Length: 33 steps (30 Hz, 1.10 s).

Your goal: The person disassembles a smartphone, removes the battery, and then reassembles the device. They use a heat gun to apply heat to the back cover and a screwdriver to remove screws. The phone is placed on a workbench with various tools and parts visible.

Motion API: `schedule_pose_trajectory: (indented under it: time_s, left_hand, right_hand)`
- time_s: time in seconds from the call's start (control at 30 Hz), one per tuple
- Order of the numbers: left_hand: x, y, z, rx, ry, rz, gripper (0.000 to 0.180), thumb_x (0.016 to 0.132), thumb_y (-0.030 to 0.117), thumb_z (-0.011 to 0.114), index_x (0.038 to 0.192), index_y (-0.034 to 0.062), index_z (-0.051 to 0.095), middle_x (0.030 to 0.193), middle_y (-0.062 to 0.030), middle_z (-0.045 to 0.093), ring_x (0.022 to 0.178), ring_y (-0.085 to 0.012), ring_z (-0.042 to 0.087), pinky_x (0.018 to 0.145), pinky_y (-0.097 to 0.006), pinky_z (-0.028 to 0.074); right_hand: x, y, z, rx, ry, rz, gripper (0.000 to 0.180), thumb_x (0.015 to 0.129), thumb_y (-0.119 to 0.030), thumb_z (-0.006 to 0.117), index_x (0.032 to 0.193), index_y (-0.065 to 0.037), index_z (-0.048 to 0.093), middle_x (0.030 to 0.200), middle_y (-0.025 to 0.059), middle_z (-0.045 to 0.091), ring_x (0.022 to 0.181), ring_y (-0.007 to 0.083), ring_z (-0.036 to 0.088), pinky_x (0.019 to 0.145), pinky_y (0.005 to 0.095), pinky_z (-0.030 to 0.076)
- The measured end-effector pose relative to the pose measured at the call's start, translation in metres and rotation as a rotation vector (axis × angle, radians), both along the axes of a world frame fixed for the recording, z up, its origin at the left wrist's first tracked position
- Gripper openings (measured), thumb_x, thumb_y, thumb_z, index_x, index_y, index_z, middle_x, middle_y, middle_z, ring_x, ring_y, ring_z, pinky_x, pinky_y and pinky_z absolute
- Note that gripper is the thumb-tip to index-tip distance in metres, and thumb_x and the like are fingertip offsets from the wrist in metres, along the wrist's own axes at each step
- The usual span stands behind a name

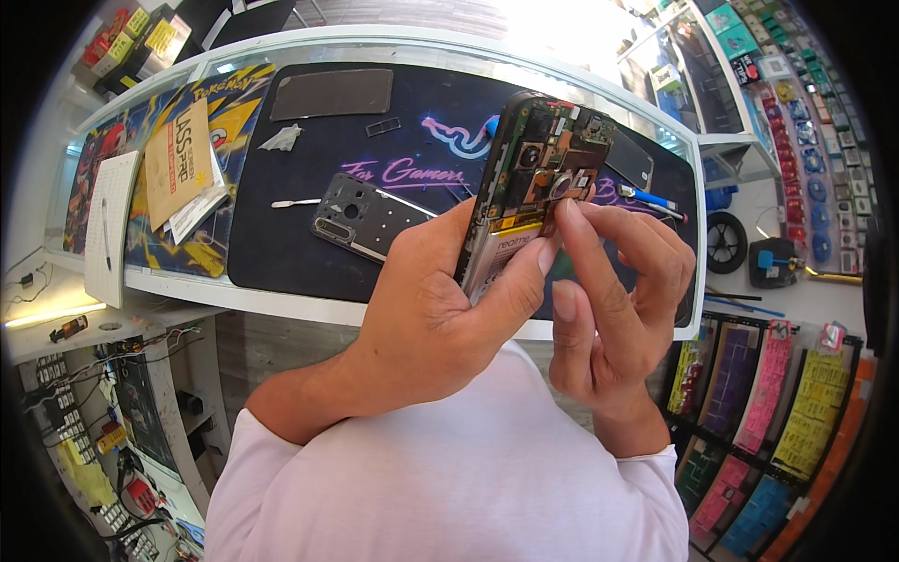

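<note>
My left hand grips an opened phone with its back cover off, held upright above the counter. Its circuit board, camera parts and a pale battery with a yellow strip face me. The fingers of my right hand pinch at the board just above the battery, index fingertip touching the parts near the round camera. A dark plastic inner frame of the phone lies on the black mat just left of my left hand. A thin white pry tool rests beside it.
A dark rectangular back panel and a crumpled wipe lie at the mat's far side. A brown flat box on papers and a white pad sit left. A blue-handled tool lies right. Racks of packaged accessories line the right.
</note>
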State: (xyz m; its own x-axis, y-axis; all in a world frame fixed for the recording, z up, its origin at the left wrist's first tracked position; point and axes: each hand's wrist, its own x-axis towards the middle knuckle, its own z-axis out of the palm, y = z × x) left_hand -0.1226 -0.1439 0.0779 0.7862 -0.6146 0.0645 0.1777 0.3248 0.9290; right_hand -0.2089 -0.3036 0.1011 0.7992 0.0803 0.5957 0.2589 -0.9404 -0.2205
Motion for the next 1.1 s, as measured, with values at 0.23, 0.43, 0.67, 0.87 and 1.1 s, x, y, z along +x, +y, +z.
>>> schedule_pose_trajectory:
  time_s: [0.23, 0.43, 0.67, 0.87, 1.1]
  left_hand:
    - [0.001, -0.002, 0.000, 0.062, -0.033, 0.000, 0.025, 0.104, 0.010, 0.066, 0.125, -0.0031, 0.068, 0.089, -0.0011, 0.070, 0.078, -0.0045, 0.059, 0.068, -0.025, 0.049]
    - [0.000, -0.005, -0.004, 0.122, -0.108, 0.054, 0.024, 0.103, 0.010, 0.065, 0.124, -0.0023, 0.068, 0.082, -0.0034, 0.069, 0.073, -0.0072, 0.060, 0.065, -0.027, 0.050]
    - [0.002, -0.004, -0.004, 0.141, -0.178, 0.122, 0.029, 0.105, 0.014, 0.065, 0.129, -0.0015, 0.066, 0.092, -0.0057, 0.072, 0.080, -0.0086, 0.064, 0.071, -0.028, 0.053]
    - [-0.002, 0.006, 0.005, 0.075, -0.011, 0.040, 0.037, 0.110, 0.020, 0.064, 0.142, 0.0007, 0.062, 0.114, -0.0028, 0.074, 0.089, -0.0052, 0.063, 0.075, -0.025, 0.054]
    - [0.000, 0.003, -0.005, 0.080, -0.049, 0.065, 0.038, 0.110, 0.019, 0.062, 0.143, -0.0002, 0.061, 0.125, -0.0066, 0.074, 0.093, -0.0047, 0.065, 0.078, -0.025, 0.056]
  right_hand:
    - [-0.002, -0.001, 0.008, -0.050, 0.005, -0.021, 0.037, 0.098, -0.016, 0.067, 0.130, 0.000, 0.076, 0.124, 0.0133, 0.069, 0.112, 0.0287, 0.058, 0.096, 0.0386, 0.045]
    - [0.006, -0.001, 0.012, -0.073, 0.012, 0.013, 0.041, 0.088, -0.009, 0.075, 0.126, 0.003, 0.076, 0.120, 0.0132, 0.068, 0.105, 0.0293, 0.059, 0.092, 0.0385, 0.046]
    - [0.015, -0.009, 0.013, 0.125, 0.106, 0.139, 0.039, 0.096, -0.005, 0.067, 0.134, 0.003, 0.073, 0.123, 0.0172, 0.067, 0.102, 0.0284, 0.064, 0.084, 0.0363, 0.053]
    - [0.021, -0.006, 0.001, 0.284, 0.032, 0.194, 0.039, 0.097, -0.007, 0.067, 0.134, 0.000, 0.074, 0.121, 0.0162, 0.065, 0.102, 0.0282, 0.062, 0.084, 0.0364, 0.053]
    - [0.017, -0.002, 0.009, -0.064, 0.064, 0.069, 0.038, 0.097, -0.014, 0.070, 0.133, -0.002, 0.075, 0.115, 0.0123, 0.062, 0.102, 0.0286, 0.056, 0.094, 0.0387, 0.046]
